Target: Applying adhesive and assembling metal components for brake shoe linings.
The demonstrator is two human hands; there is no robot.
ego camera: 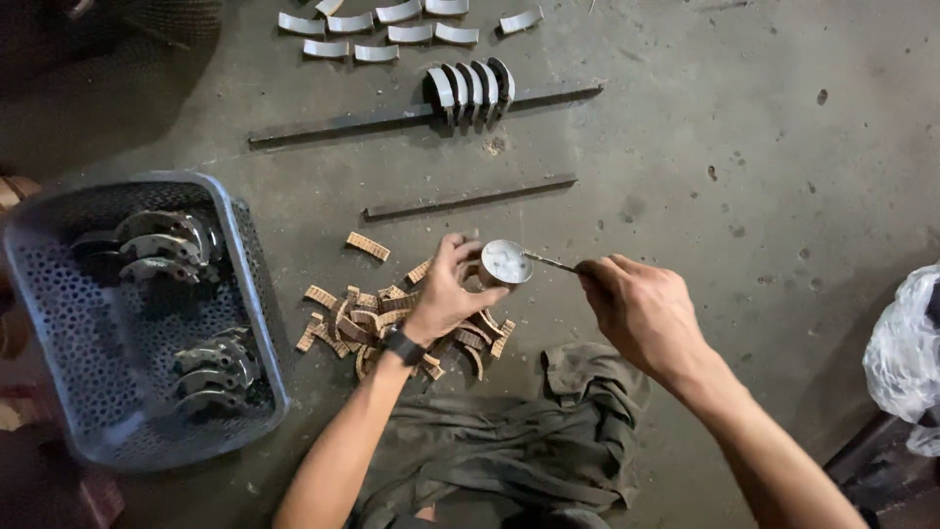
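Note:
My left hand (pixel 446 292) grips a small round metal tin (pixel 505 263) holding a whitish paste, just above a heap of several curved brown lining strips (pixel 382 318) on the concrete floor. My right hand (pixel 636 304) pinches a thin metal stick (pixel 550 262) whose tip reaches into the tin. A black watch sits on my left wrist. One loose brown strip (pixel 367 246) lies apart from the heap, to its upper left.
A grey perforated plastic basket (pixel 257 313) at left holds several curved metal brake shoes. Two flat metal bars (pixel 468 197) lie farther off, with upright curved metal pieces (pixel 470 90) on one and more (pixel 392 27) beyond. A grey cloth (pixel 509 441) lies near me; a plastic bag (pixel 906 353) at right.

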